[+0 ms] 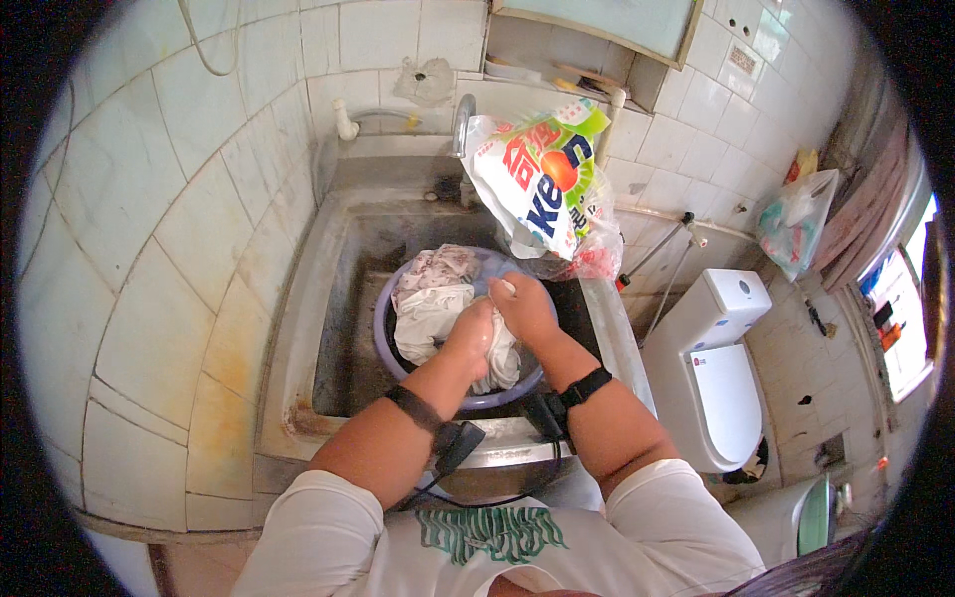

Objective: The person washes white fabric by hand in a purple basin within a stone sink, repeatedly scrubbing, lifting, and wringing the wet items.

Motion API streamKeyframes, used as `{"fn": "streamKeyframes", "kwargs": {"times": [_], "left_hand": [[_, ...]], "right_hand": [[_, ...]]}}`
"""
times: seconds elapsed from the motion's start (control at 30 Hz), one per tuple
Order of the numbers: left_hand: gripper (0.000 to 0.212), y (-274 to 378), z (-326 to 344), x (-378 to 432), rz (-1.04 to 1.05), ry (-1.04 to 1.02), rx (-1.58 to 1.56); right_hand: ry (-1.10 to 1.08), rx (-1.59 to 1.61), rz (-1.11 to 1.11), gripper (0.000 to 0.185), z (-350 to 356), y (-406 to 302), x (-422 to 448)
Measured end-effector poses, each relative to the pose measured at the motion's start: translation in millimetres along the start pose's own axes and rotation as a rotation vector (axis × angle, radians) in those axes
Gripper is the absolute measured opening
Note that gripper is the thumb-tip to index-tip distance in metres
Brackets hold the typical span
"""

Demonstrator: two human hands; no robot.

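A purple plastic basin [380, 328] stands inside a stone-like sink [298, 358]. Wet clothes fill much of it: a white cloth [433, 313] at the left and a pale cloth with a small reddish print [440, 267] behind. Over the basin, my left hand [471, 336] grips a white garment [504, 362], whose lower part hangs into the basin. Beside and slightly above it, my right hand [524, 306] is closed on the same garment. Both hands are close together, and the fingers are partly hidden. Bluish fabric [492, 265] shows behind the right hand.
A metal faucet [464, 123] rises at the sink's back. A Keon detergent bag [548, 179] stands at the back right corner, next to a clear plastic bag [600, 239]. To the right is a white toilet [720, 380]. Black straps with cabled devices [455, 444] sit on my forearms.
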State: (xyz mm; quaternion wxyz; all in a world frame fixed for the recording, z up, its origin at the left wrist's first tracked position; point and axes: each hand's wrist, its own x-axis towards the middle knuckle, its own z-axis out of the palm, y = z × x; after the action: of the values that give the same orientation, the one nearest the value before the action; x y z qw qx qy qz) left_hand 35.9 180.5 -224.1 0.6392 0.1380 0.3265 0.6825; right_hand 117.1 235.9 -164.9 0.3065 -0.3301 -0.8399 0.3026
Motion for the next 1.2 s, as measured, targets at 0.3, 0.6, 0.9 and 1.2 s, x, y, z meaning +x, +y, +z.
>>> {"fn": "streamKeyframes", "kwargs": {"times": [0.3, 0.6, 0.9, 1.2], "left_hand": [[0.034, 5.5, -20.7, -5.4, -0.015, 0.009, -0.196], [0.040, 6.8, 4.2, -4.2, -0.009, 0.070, -0.012], [0.037, 10.2, 9.5, -9.7, -0.005, 0.070, 0.051], [0.041, 4.6, -7.3, -2.9, -0.178, -0.009, 0.684]], "right_hand": [[-0.102, 0.007, -0.432, 0.021, 9.1, -25.7, -22.4], [0.041, -0.122, -0.106, 0.026, 3.9, 7.0, -3.2], [-0.032, -0.233, -0.242, 0.024, 3.5, 20.6, 2.4], [-0.462, -0.545, 0.278, 0.034, -8.0, 66.8, 6.6]]}}
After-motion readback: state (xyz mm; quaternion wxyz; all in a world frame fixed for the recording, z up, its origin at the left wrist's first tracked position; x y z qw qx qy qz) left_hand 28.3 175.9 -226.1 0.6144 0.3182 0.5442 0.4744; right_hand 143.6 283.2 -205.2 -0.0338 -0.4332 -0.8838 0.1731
